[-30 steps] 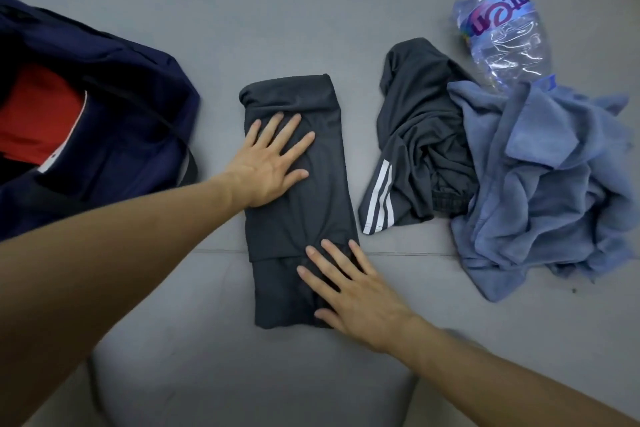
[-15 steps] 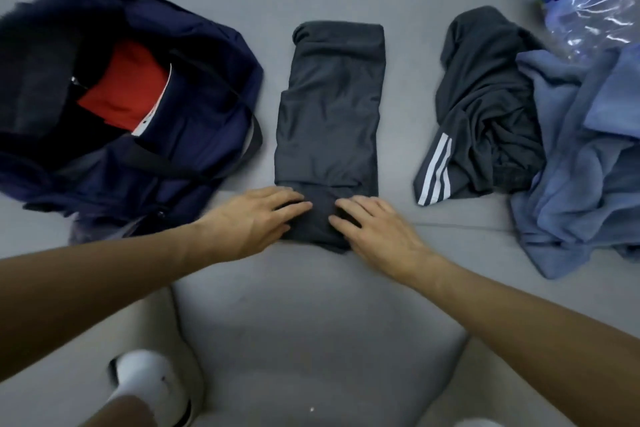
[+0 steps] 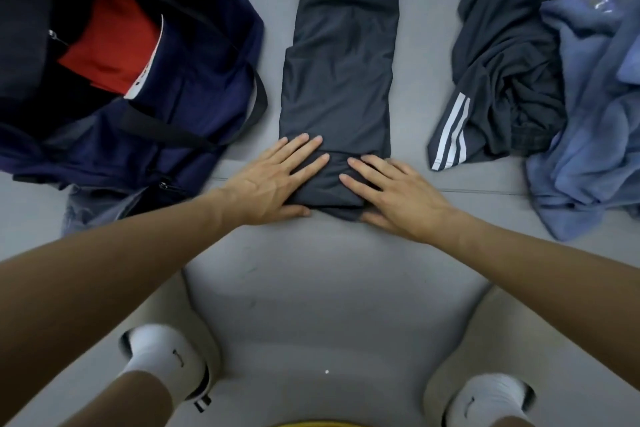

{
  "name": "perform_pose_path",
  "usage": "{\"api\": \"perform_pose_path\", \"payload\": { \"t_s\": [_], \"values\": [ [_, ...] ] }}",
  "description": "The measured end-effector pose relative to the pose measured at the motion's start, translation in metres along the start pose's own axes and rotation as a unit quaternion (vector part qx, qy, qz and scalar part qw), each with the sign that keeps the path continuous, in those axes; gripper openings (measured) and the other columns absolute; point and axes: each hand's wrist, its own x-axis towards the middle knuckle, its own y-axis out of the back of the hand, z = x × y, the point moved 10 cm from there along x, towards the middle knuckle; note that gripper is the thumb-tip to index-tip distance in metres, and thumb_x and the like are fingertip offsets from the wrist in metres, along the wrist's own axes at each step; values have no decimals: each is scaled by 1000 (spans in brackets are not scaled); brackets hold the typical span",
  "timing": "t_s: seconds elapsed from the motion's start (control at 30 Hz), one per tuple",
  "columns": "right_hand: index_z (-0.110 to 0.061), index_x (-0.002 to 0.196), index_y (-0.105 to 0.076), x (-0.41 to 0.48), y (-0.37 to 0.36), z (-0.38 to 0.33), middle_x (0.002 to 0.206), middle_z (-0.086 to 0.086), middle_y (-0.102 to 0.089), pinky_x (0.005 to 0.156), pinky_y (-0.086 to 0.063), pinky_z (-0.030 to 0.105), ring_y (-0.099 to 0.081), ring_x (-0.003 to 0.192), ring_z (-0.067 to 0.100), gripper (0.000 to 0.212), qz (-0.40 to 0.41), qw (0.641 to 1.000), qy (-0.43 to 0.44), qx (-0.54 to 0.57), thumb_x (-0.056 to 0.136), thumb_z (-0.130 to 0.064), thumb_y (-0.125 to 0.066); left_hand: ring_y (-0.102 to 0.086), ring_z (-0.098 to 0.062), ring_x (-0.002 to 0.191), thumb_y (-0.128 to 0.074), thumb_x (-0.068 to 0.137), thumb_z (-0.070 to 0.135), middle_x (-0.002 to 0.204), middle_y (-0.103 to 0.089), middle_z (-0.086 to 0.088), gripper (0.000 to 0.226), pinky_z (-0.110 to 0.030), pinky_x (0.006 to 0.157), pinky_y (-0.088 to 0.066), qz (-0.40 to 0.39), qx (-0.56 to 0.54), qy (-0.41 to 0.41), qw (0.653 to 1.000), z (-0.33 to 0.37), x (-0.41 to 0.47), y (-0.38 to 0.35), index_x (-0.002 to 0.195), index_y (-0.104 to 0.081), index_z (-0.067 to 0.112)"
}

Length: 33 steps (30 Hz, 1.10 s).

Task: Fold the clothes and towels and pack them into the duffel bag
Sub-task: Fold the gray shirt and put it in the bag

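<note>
Dark garment lies at centre, folded long. Its near end is pressed by left hand and right hand, fingers flat, nothing gripped. Folding judged under way. Next, the end is to be turned toward 12 o'clock, then packed into the duffel bag at 10 o'clock.

Bare forearms lead to the left hand and right hand. White on both feet: the left sock and right sock each carry a small dark mark.
</note>
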Motion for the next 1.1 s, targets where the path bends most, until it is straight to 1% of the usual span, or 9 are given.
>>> {"api": "perform_pose_path", "payload": {
  "t_s": [0.27,0.37,0.47,0.6,0.73,0.83,0.9,1.0,1.1],
  "values": [
    [-24,120,-70,22,26,10,125,8,-62,79,-52,43,-58,106,32,37,82,995,-15,46,84,-19,-66,-25,-37,149,-72,85,36,162,-26,-17,79,-48,122,-21,85,-29,30,996,13,-3,11,153,-38,17],
    [-18,109,-71,26,32,15,113,5,-65,78,-55,42,-59,95,31,30,89,990,-52,92,80,-11,-71,-23,-34,150,-68,89,42,163,-25,-14,76,-47,123,-23,89,-53,29,994,11,-5,9,154,-36,19],
    [-21,113,-64,29,38,29,109,-1,-66,82,-47,35,-56,96,25,28,68,970,-138,187,88,-12,-56,-29,-28,148,-68,88,50,161,-32,-8,79,-42,121,-27,87,-80,52,992,2,-1,12,154,-36,20],
    [-25,110,-61,30,40,43,104,-3,-67,75,-40,34,-57,94,23,29,45,935,-202,288,89,-10,-48,-55,-28,126,-71,79,13,137,-58,-5,57,-40,105,-45,147,-141,84,975,-8,6,32,134,-56,13],
    [-32,114,-56,29,41,45,105,-8,-65,73,-37,31,-58,94,20,27,34,927,-199,317,88,-27,-53,-63,-29,97,-66,78,13,108,-67,-2,41,-36,77,-47,178,-198,155,951,-22,11,54,118,-58,17],
    [-36,134,-45,28,36,35,116,-8,-56,87,-42,31,-53,103,15,66,-20,939,-169,297,77,-63,-64,-62,-27,96,-61,85,21,107,-68,3,35,-36,73,-42,186,-245,215,927,-34,11,63,119,-53,25],
    [-32,140,-39,27,29,32,119,-6,-54,91,-43,35,-52,106,18,81,-39,956,-164,239,74,-71,-64,-62,-27,93,-61,87,23,104,-69,2,36,-38,76,-45,190,-283,234,911,-39,11,66,122,-52,28],
    [-24,121,-48,26,32,39,107,2,-62,75,-42,37,-60,98,30,36,-3,953,-201,228,92,-39,-61,-63,-26,91,-61,92,32,103,-70,2,39,-39,82,-49,169,-328,260,892,-45,8,62,129,-47,33],
    [-24,104,-51,20,29,55,87,4,-67,71,-47,41,-60,84,33,16,2,912,-267,312,96,-36,-57,-63,-24,92,-60,94,41,101,-70,2,39,-38,84,-50,149,-362,286,875,-46,4,50,130,-44,37]
  ]
}}
